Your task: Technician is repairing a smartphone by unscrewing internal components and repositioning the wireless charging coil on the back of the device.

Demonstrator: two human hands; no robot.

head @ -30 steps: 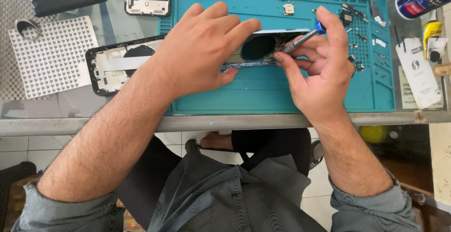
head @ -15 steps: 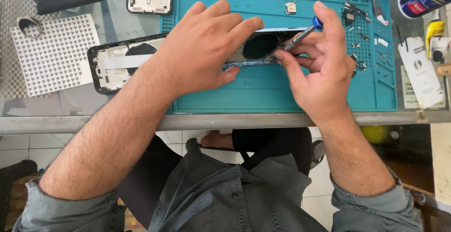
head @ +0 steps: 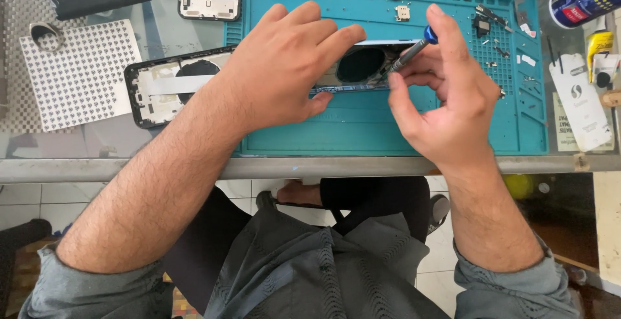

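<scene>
Both hands hid much: left hand (head: 284, 67) pressed flat over the opened black phone frame (head: 162, 89), right hand (head: 446, 89) pinched a blue-capped metal screwdriver (head: 409, 52), tip unseen.

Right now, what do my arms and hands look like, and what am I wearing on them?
Both hands, left hand and right hand, are bare: no gloves, rings or watch visible. Forearms are hairy and uncovered. Grey sleeves are pushed up near the elbows.
</scene>
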